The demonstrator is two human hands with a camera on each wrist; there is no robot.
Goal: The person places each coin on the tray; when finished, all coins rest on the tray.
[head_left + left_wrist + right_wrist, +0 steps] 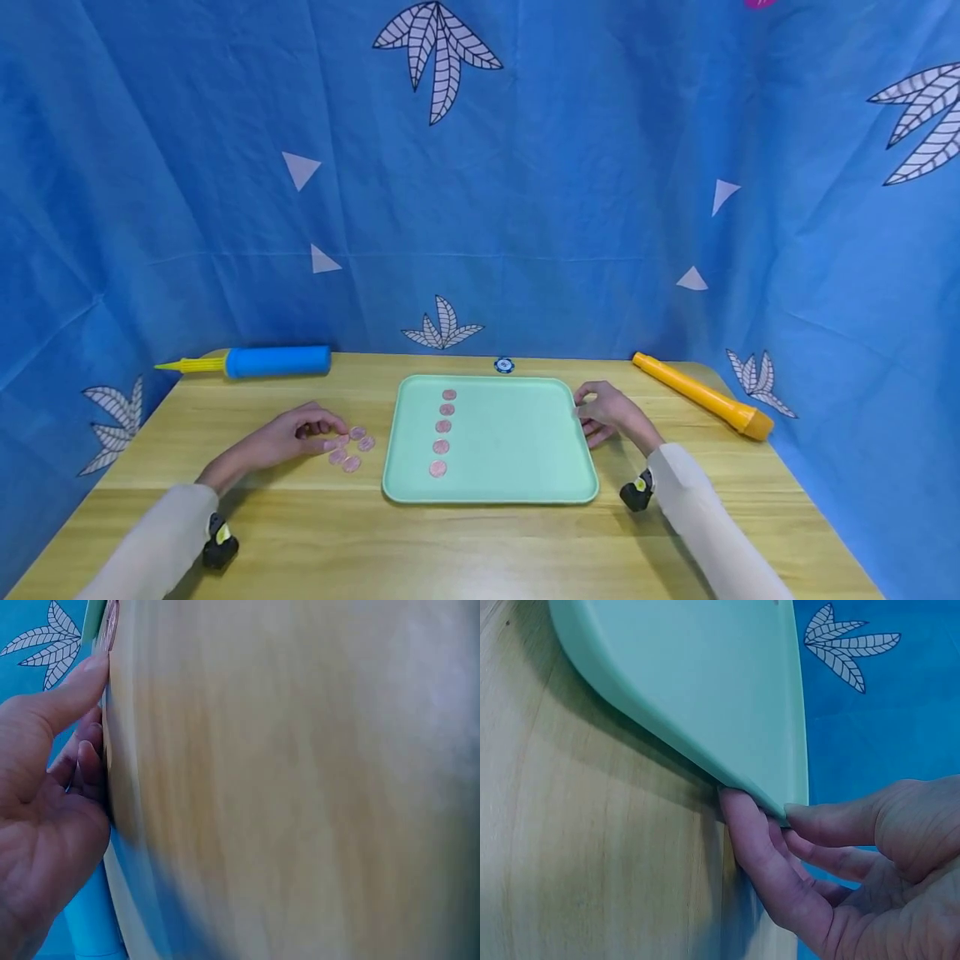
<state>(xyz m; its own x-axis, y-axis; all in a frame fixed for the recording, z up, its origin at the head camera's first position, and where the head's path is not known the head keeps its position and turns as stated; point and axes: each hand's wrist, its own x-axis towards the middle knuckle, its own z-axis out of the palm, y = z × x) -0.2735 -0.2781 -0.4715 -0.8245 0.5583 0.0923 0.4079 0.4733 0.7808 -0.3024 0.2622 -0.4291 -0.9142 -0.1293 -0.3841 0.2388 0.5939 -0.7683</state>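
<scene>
At the left, my left hand (303, 433) is bent over a small cluster of copper-coloured coins (352, 464) on the table. Its thumb and forefinger tips close around one coin (342, 439). The left wrist view has the thumb (79, 694) low at the coins, with the other fingers curled behind it. A mint-green tray (517, 442) lies in the middle, bearing several copper coins (443, 427) in a column near its left side. My right hand (606, 412) grips the tray's right rim; in the right wrist view the thumb lies on the rim and a fingertip reaches beneath it.
A blue and yellow hand pump (277, 362) lies at the back left. Behind the tray sits a blue and white poker chip (504, 365). An orange toy microphone (697, 393) lies at the back right. Blue patterned cloth (517, 183) hangs behind the wooden table (480, 550).
</scene>
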